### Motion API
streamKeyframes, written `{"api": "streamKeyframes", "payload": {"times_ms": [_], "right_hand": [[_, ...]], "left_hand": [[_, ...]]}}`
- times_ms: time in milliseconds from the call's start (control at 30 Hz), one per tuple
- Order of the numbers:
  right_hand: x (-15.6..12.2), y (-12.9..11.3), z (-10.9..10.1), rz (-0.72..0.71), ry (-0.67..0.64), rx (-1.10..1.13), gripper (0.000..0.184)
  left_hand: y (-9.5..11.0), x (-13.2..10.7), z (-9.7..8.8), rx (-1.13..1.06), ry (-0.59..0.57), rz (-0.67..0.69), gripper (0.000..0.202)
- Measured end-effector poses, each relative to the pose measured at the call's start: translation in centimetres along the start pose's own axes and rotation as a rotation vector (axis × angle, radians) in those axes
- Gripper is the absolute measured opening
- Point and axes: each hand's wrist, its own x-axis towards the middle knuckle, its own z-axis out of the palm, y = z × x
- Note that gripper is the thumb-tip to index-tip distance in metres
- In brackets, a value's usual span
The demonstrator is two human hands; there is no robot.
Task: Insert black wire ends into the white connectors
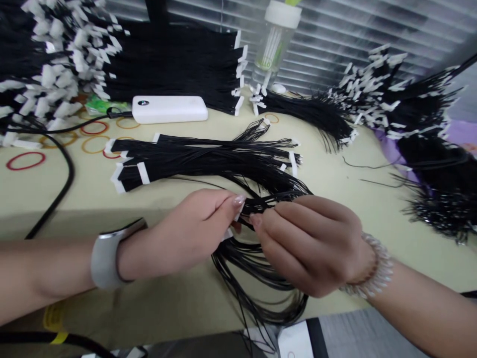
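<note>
My left hand [179, 236] is closed, thumb and fingers pinching a small white connector [239, 210] with thin black wires. Right beside it my right hand [313, 243] pinches a thin black wire [247, 218] close to the connector; the exact contact is partly hidden by the fingers. A loose loop of black wires [257, 293] hangs below both hands toward the table's front edge. Another white connector [226, 234] shows under the left fingertips. Just beyond the hands lies a bundle of black wires [201, 161] with white connectors at its ends.
A white power bank [169, 109] with a black cable lies behind the bundle. Rubber bands [26, 160] are scattered at left. Large stacks of black wires [179, 64] stand at the back, more wire bundles [439, 169] at right. A clear bottle [274, 44] stands near the blinds.
</note>
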Motion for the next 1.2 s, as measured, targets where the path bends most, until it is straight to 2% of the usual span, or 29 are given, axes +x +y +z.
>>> {"api": "streamKeyframes", "payload": {"times_ms": [267, 400, 600, 800, 867, 933, 1000, 1033, 1100, 1200], "right_hand": [[-0.1, 0.1, 0.3, -0.058, 0.055, -0.051, 0.012], [0.0, 0.3, 0.6, -0.022, 0.041, -0.037, 0.015], [-0.6, 1.5, 1.1, 0.25, -0.056, 0.069, 0.014], [-0.3, 1.5, -1.4, 0.56, -0.046, 0.271, 0.037], [0.0, 1.0, -2.4, 0.665, -0.15, 0.438, 0.041], [0.2, 0.4, -2.8, 0.734, -0.353, 0.651, 0.04], [0.3, -0.3, -2.5, 0.737, -0.557, 0.849, 0.039], [0.4, -0.7, -2.1, 0.731, -0.618, 0.916, 0.038], [0.6, -1.3, -1.1, 0.737, -0.654, 0.99, 0.037], [1.0, -2.0, -0.1, 0.788, -0.597, 1.019, 0.032]], "left_hand": [[-0.2, -0.2, -0.1, -0.068, -0.002, 0.021, 0.036], [-0.3, -0.1, 0.0, -0.07, 0.04, 0.011, 0.037], [-0.2, 0.0, -0.1, -0.133, 0.097, -0.039, 0.039], [-0.5, 0.1, 0.0, -0.192, 0.166, -0.094, 0.038], [-0.6, 0.1, 0.0, -0.221, 0.173, -0.103, 0.037], [-0.5, 0.1, 0.0, -0.233, 0.189, -0.111, 0.038], [-0.3, 0.1, 0.0, -0.209, 0.212, -0.12, 0.039], [-0.3, 0.2, 0.0, -0.186, 0.223, -0.125, 0.039], [-0.1, 0.3, -0.1, -0.133, 0.238, -0.132, 0.039], [-0.1, 0.4, -0.1, -0.079, 0.249, -0.141, 0.038]]}}
